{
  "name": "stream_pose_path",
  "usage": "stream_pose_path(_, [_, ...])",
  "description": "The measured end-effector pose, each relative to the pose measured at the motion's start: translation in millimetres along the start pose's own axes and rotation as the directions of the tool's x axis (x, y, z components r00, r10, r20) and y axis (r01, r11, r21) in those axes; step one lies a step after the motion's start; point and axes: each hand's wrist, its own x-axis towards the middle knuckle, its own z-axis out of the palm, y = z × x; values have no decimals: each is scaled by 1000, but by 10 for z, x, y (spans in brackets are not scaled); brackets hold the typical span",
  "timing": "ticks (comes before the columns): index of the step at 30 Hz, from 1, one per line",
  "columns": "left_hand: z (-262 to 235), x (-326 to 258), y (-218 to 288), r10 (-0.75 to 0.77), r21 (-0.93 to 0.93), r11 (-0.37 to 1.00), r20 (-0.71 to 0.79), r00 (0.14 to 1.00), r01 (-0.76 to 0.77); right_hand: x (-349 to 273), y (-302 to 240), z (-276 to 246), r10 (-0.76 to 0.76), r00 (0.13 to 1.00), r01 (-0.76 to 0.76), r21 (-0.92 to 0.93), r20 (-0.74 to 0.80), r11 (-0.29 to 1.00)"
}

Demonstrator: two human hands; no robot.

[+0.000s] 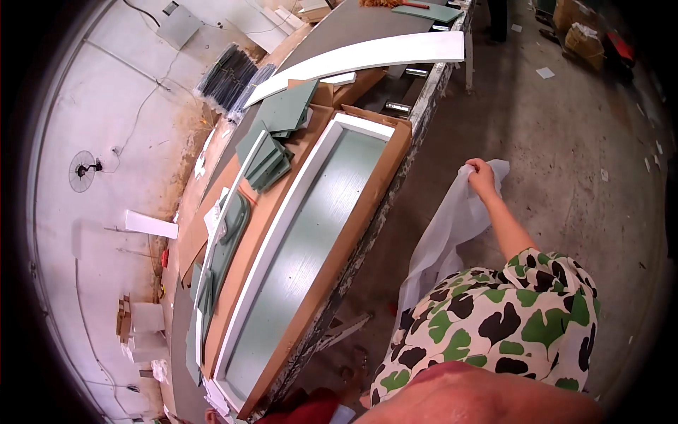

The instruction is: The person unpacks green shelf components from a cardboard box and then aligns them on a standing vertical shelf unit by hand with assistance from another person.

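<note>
Right hand clenched on the upper edge of a thin translucent white plastic sheet, held out over the grey concrete floor to the right of the counter. Sheet hangs down from the fist, crumpled, its lower part passing behind the person's green, black and cream patterned sleeve. Left hand out of sight; cannot tell its state.

On the counter, just left of the sheet: a long pale green panel with a white frame, lying flat inside a shallow brown cardboard tray. Beside it, further left, loose green flat pieces in a small stack. Beyond the tray's far end, a long white curved board lies across the counter. White wall along the left
</note>
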Motion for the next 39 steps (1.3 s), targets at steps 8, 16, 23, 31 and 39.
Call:
stream_pose_path(8, [-740, -83, -802, -190, -346, 938, -546, 816, -13, 48, -436, 134, -70, 992, 52, 166, 107, 985])
stream_pose_path(16, [-3074, -839, 126, -495, -555, 788, -828, 262, -267, -21, -1528, 372, -337, 896, 278, 228, 288, 933])
stream_pose_path(23, [-3699, -889, -181, -308, -261, 941, -924, -225, -217, 257, -1861, 82, -234, 914, 116, 338, 333, 934])
stream_pose_path(31, [-4490, -980, 282, 6, 84, 962, -958, -288, -259, 799, -2445, 93, -200, 945, 23, 560, 258, 828])
stream_pose_path(39, [-5038, 265, 667, 184, 222, 898, -974, -135, -379, 1016, -2467, 972, -510, 835, 407, 391, 208, 826])
